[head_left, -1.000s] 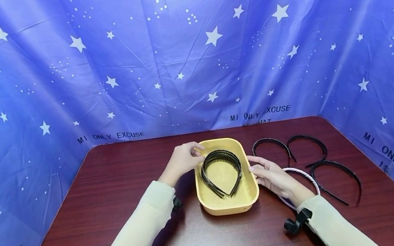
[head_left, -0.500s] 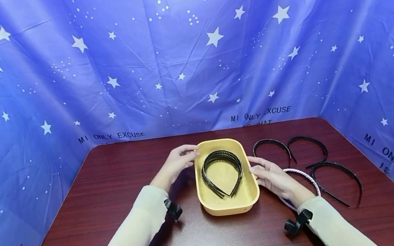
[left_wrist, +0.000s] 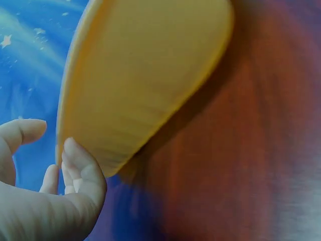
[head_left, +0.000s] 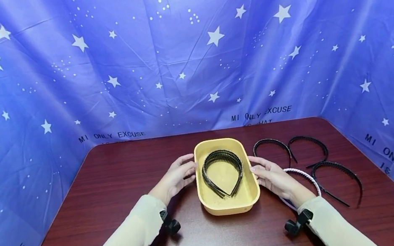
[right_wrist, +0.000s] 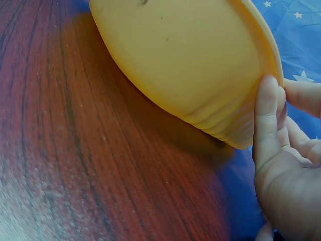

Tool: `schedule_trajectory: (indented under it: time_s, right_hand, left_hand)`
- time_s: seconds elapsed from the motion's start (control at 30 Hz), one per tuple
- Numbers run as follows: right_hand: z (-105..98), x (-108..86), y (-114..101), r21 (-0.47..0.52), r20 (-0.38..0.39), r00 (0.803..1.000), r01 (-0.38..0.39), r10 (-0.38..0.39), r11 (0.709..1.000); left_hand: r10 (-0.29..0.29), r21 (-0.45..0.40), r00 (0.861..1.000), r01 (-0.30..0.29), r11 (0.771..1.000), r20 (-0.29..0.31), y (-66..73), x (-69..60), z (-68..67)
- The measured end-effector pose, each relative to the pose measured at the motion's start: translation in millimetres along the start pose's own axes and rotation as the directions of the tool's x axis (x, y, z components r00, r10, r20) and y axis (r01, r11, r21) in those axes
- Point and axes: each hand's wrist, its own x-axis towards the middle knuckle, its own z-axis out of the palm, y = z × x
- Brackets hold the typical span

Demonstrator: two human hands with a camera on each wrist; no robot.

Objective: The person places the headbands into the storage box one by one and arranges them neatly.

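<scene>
A yellow plastic bin [head_left: 209, 202] stands on the table with a stack of black toothed headbands [head_left: 220, 156] lying inside it. At its left wall is my left hand [head_left: 176, 178], fingers loosely extended, tips at or very near the side. My right hand [head_left: 273, 177] rests its thumb and fingertips on the bin's right outer wall. In the right wrist view the thumb [right_wrist: 267, 113] lies flat along that wall [right_wrist: 190, 75]. The left wrist view shows the left thumb [left_wrist: 83, 168] beside the opposite wall [left_wrist: 140, 65].
Right of the bin lie three black headbands: one at the back [head_left: 270, 141], one further right [head_left: 308, 138], one nearer [head_left: 337, 163]. A pale twisted headband [head_left: 310, 178] lies partly beneath my right forearm. A blue starry curtain [head_left: 187, 56] surrounds the dark red table [head_left: 121, 181].
My left hand has drawn back from inside the bin's left rim to its outer left side, its fingers spreading. The right hand and headbands have stayed put.
</scene>
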Motion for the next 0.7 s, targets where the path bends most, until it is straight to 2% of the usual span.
schedule_trajectory:
  time_s: [0.13, 0.3, 0.47, 0.7]
  right_hand:
    - [-1, 0.7, 2, 0.000, 0.015, 1.000, 0.013, -0.013, 1.000]
    - [-4, 0.3, 3, 0.002, 0.024, 0.999, 0.024, -0.025, 1.000]
    - [-3, -0.5, 2, -0.018, 0.024, 1.000, 0.017, -0.016, 1.000]
    - [0, -1.3, -4, -0.127, -0.015, 1.000, 0.006, -0.008, 0.992]
  left_hand:
    - [-0.005, 0.032, 0.999, 0.004, 0.999, 0.045, -8.6, -5.3, -1.0]
    - [-0.014, 0.008, 0.997, 0.013, 1.000, 0.076, -14.7, -8.5, -2.9]
    - [-0.020, -0.021, 0.997, 0.021, 1.000, 0.077, -16.8, -10.2, -4.1]
    - [-0.008, -0.029, 0.998, 0.010, 1.000, 0.069, -17.0, -11.5, -3.4]
